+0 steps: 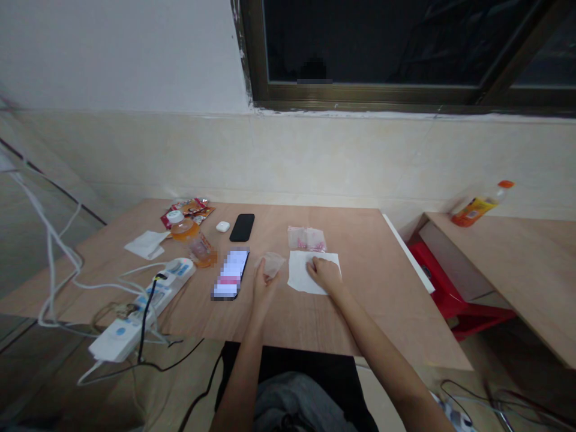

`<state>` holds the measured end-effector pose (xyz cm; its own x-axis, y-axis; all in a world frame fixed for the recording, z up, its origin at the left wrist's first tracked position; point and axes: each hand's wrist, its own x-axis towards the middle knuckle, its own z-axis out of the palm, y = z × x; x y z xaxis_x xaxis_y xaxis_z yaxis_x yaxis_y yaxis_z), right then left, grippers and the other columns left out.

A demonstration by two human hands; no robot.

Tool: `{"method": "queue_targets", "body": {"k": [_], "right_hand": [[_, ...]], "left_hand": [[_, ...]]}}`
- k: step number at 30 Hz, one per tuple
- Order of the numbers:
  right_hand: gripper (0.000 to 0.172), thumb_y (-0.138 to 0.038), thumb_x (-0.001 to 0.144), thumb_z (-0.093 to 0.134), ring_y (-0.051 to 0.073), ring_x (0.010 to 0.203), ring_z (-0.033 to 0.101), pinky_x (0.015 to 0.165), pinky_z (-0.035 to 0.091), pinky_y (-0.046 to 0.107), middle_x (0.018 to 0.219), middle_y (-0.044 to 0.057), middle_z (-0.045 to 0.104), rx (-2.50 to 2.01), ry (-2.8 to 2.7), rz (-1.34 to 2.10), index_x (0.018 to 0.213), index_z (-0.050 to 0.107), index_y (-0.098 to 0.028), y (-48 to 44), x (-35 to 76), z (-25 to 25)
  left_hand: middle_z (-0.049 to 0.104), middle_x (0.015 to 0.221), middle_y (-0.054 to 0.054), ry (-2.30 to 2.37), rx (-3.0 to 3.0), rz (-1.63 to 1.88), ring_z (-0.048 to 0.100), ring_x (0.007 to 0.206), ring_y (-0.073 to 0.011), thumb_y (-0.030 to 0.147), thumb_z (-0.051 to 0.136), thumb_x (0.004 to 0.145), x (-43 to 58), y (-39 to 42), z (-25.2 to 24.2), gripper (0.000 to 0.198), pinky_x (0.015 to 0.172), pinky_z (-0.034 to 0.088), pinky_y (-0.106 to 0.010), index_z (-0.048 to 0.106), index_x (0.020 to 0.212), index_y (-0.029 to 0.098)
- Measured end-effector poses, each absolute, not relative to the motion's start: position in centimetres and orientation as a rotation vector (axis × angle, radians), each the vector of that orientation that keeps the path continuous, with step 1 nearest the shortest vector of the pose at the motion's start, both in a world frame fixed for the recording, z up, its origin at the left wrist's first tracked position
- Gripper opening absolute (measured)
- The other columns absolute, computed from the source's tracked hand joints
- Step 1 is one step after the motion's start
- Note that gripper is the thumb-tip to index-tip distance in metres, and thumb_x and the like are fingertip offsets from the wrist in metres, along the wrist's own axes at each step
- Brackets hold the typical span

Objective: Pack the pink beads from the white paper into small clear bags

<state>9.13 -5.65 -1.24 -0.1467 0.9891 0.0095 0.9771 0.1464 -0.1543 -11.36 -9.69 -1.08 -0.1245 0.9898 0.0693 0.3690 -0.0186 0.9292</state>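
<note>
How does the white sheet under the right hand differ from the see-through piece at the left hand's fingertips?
The white sheet is opaque, while the see-through piece is cloudy and translucent. The white sheet is larger than the see-through piece. The white sheet lies flat with squared edges under the right hand, while the see-through piece looks crumpled at the left hand. Both look thin and pale.

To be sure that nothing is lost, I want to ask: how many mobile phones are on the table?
2. A black phone lies near the far edge of the wooden table, beside a white earbud case; a phone with a lit, blurred screen lies nearer, left of the left hand.
</note>
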Motion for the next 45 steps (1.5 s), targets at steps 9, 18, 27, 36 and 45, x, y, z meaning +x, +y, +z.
{"method": "queue_targets", "body": {"k": [9,18,27,36,45], "right_hand": [[0.03,-0.031,0.097,0.036,0.02,0.084,0.067,0.07,0.042,0.027,0.1,0.014,0.069,-1.991,-2.263,0.137,0.099,0.061,-0.014,-5.6,9.0,-1.5],[0.03,-0.03,0.097,0.036,0.02,0.083,0.067,0.067,0.043,0.026,0.102,0.014,0.068,-1.98,-2.262,0.105,0.1,0.062,-0.014,-5.6,9.1,-1.8],[0.03,-0.028,0.098,0.035,0.019,0.084,0.066,0.068,0.043,0.025,0.104,0.012,0.066,-2.005,-2.265,0.124,0.099,0.061,-0.015,-5.5,9.1,-1.5],[0.031,-0.029,0.098,0.034,0.019,0.086,0.066,0.068,0.042,0.025,0.103,0.012,0.065,-2.015,-2.243,0.103,0.097,0.061,-0.015,-5.5,9.0,-1.7],[0.035,-0.032,0.099,0.033,0.019,0.086,0.065,0.07,0.043,0.026,0.1,0.011,0.067,-1.971,-2.214,0.122,0.095,0.062,-0.015,-5.4,9.2,-1.8]], "left_hand": [[0.061,0.111,-0.013,1.7,1.318,1.049,0.066,0.089,-0.018,0.028,0.064,0.077,-11.4,-11.6,-1.0,0.071,0.075,0.053,-0.027,0.034,0.139,0.011],[0.066,0.097,-0.01,2.009,1.808,0.724,0.064,0.09,-0.0251,0.036,0.053,0.085,-13.6,-12.3,0.9,0.043,0.082,0.05,-0.038,0.055,0.124,0.017],[0.042,0.146,-0.013,1.773,2.317,0.676,0.031,0.14,-0.0257,0.021,0.03,0.094,-11.3,-7.5,-2.0,0.045,0.115,0.025,-0.045,0.05,0.134,0.014],[0.025,0.155,-0.012,1.833,2.377,0.336,0.01,0.145,-0.0336,0.038,0.031,0.096,-12.1,-6.7,-4.9,0.052,0.114,0.015,-0.057,0.034,0.145,0.023],[0.025,0.155,-0.014,1.845,2.416,0.295,0.008,0.145,-0.0358,0.042,0.032,0.096,-11.8,-7.0,-3.5,0.054,0.113,0.011,-0.06,0.034,0.145,0.021]]}}
